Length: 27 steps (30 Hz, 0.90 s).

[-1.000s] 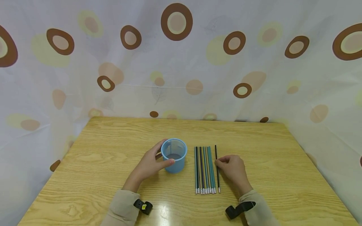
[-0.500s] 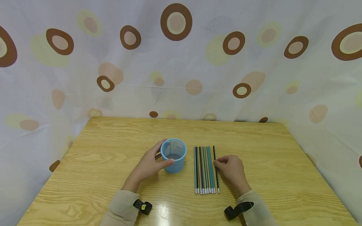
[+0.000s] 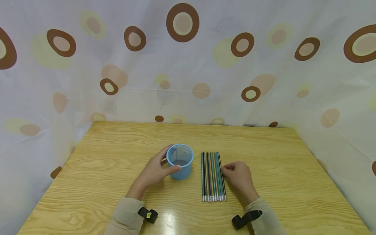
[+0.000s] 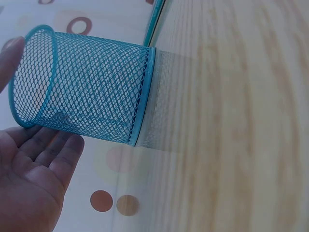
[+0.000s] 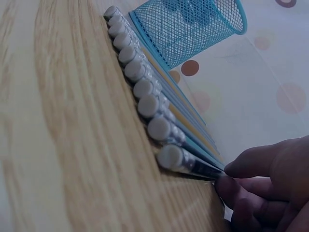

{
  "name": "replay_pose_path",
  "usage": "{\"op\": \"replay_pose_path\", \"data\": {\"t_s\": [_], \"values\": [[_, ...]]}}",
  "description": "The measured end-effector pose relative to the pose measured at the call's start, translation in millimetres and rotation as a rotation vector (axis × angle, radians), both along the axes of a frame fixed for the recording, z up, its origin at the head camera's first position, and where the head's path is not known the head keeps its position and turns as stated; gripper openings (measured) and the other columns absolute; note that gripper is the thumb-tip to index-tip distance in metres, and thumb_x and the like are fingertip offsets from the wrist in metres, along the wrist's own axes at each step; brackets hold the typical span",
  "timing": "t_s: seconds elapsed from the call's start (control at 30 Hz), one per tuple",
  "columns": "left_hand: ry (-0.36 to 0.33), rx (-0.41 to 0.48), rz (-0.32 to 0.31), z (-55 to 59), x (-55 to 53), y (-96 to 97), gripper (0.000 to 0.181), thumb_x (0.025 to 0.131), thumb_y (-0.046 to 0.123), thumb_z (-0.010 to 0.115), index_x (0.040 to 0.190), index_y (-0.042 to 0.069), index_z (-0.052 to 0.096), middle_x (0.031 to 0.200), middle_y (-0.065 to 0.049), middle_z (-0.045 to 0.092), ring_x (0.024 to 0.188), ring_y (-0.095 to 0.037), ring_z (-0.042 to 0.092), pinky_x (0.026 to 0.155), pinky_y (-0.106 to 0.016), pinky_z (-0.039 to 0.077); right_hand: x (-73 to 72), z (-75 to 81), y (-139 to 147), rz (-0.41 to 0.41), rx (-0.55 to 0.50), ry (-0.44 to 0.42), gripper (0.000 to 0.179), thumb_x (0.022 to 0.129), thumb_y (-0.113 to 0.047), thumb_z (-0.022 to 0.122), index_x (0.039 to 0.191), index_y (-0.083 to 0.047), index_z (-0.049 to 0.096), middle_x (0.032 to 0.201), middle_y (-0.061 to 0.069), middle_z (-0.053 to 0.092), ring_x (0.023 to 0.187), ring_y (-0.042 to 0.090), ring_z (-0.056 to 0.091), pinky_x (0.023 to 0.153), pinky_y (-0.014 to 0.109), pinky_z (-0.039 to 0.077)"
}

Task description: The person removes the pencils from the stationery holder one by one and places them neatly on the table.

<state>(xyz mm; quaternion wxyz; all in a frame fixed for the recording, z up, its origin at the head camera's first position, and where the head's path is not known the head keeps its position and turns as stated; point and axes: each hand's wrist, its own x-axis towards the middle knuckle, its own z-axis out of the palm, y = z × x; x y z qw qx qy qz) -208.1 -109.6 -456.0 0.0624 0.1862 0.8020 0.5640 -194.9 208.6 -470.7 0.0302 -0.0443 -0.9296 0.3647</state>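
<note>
A blue mesh pencil cup (image 3: 182,173) stands upright on the table, its round mouth facing up. My left hand (image 3: 155,171) holds it from the left, thumb at the near rim and fingers around the far side; the left wrist view shows the fingers against the mesh (image 4: 96,87). To the right of the cup lies a row of pencils (image 3: 212,178) side by side, white erasers toward me. The black pencil (image 5: 200,166) at the row's right end is pinched between thumb and fingertips of my right hand (image 3: 240,178), close against its neighbour.
The wood-grain table (image 3: 293,182) reaches back to a patterned curtain (image 3: 188,65) that hangs behind it and along both sides. Black straps with small cameras sit on both wrists, over beige sleeves (image 3: 126,215).
The right hand has slid the black pencil leftward, closing the gap to the row of pencils. The left hand and the cup have stayed in place.
</note>
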Motion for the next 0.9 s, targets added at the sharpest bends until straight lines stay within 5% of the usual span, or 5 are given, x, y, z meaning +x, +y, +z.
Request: {"op": "replay_pose_path", "data": {"t_s": [0.9], "values": [[-0.015, 0.019, -0.019, -2.9, -1.9, 0.4, 0.088, 0.086, 0.034, 0.079, 0.157, 0.019, 0.028, 0.155, -0.005, 0.036, 0.139, -0.030, 0.038, 0.110, -0.049, 0.036, -1.2, -2.3, 2.0, 0.024, -0.048, -0.032, 0.016, 0.089, -0.017, 0.071, 0.094, -0.004, 0.078, 0.090, 0.005, 0.072, 0.086, 0.021, 0.065, 0.078, 0.044, 0.054]]}}
